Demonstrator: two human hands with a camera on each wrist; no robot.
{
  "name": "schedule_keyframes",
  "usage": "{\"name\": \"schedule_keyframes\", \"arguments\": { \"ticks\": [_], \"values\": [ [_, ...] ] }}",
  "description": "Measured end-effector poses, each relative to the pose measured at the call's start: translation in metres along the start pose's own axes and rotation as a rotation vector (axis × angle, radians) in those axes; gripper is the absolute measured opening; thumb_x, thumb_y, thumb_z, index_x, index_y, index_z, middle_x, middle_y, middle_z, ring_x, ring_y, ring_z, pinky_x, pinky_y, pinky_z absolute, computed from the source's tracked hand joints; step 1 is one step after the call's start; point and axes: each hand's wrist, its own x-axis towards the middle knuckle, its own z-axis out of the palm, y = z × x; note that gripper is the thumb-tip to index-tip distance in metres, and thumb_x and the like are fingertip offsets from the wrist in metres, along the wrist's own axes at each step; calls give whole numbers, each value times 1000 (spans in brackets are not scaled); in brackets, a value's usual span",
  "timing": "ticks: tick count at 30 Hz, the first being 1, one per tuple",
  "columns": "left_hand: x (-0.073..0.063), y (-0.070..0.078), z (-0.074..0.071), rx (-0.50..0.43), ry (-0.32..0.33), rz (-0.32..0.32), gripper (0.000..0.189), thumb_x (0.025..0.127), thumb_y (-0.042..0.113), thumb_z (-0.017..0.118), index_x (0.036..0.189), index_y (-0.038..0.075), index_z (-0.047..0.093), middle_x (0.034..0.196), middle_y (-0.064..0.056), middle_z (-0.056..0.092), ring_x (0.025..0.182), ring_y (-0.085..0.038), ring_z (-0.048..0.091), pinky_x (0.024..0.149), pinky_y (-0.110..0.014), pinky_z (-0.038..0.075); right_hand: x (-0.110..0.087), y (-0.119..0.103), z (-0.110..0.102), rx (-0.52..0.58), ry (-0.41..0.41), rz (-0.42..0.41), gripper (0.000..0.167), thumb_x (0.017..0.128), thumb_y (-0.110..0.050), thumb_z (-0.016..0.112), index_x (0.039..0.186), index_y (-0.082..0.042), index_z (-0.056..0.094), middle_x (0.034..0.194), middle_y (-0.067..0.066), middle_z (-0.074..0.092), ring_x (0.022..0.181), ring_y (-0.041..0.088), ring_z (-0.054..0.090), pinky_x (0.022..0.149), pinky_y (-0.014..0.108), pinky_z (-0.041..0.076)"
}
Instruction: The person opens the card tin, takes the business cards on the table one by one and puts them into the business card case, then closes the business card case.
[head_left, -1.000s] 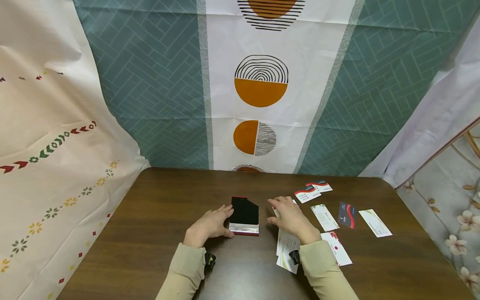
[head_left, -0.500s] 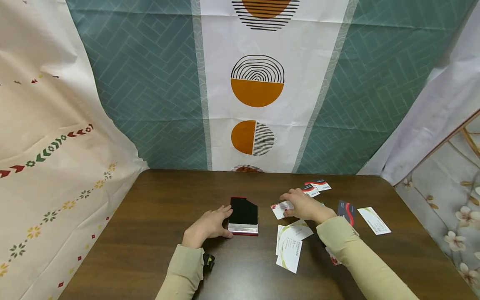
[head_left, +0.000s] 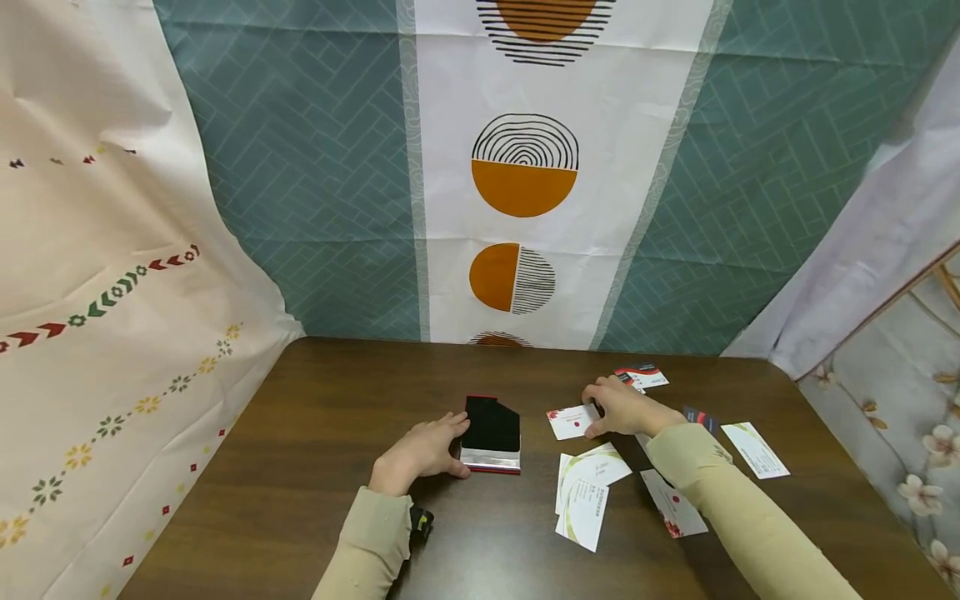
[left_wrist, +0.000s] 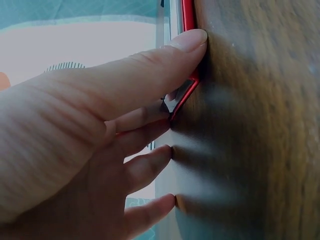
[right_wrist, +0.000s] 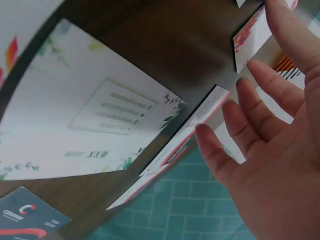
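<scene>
My left hand (head_left: 422, 454) holds the near left corner of a red-edged card case (head_left: 491, 458), its lid up with a black inner face. In the left wrist view the thumb presses along the case's red edge (left_wrist: 188, 15), and other fingertips meet the table. My right hand (head_left: 628, 408) hovers low with loosely bent fingers at the right end of a white card with red flowers (head_left: 568, 423). In the right wrist view the thumb overlaps that flowered card (right_wrist: 252, 35); the other fingers point at red-and-black striped cards (right_wrist: 175, 145).
Overlapping white cards with green curves (head_left: 585, 512) lie front centre. Under the right forearm sit another flowered card (head_left: 672, 502) and a leaf-patterned card (right_wrist: 100, 110). A dark card (head_left: 697, 417) and a white card (head_left: 753, 450) lie rightward on the brown table (head_left: 315, 400).
My right hand has moved right and slightly back from over the flowered card, uncovering it and the overlapping white cards in front. My left hand stays at the case.
</scene>
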Motion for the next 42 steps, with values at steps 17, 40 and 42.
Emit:
{"name": "schedule_keyframes", "arguments": {
  "ticks": [17, 40, 42],
  "values": [
    [-2, -1, 7, -32, 9, -25, 79, 79, 29, 82, 146, 6, 46, 155, -10, 36, 143, -33, 27, 112, -59, 24, 6, -5, -9, 136, -45, -126, 8, 90, -5, 69, 86, -9, 63, 71, -3, 52, 64, 9, 44, 58, 26, 39],
    [1, 2, 1, -17, 16, -13, 80, 78, 28, 83, 145, 4, 47, 154, -11, 37, 143, -32, 28, 112, -55, 26, 30, -55, -31, 258, 58, -215, 8, 93, -9, 66, 86, -13, 65, 69, -9, 53, 61, 7, 47, 56, 25, 41],
    [1, 0, 0, -19, 19, -7, 80, 78, 27, 83, 145, 4, 47, 154, -11, 37, 143, -32, 28, 112, -54, 26, 35, -63, -30, 249, 50, -224, 8, 93, -9, 66, 86, -13, 64, 68, -9, 52, 61, 7, 47, 56, 25, 41]
  ]
}}
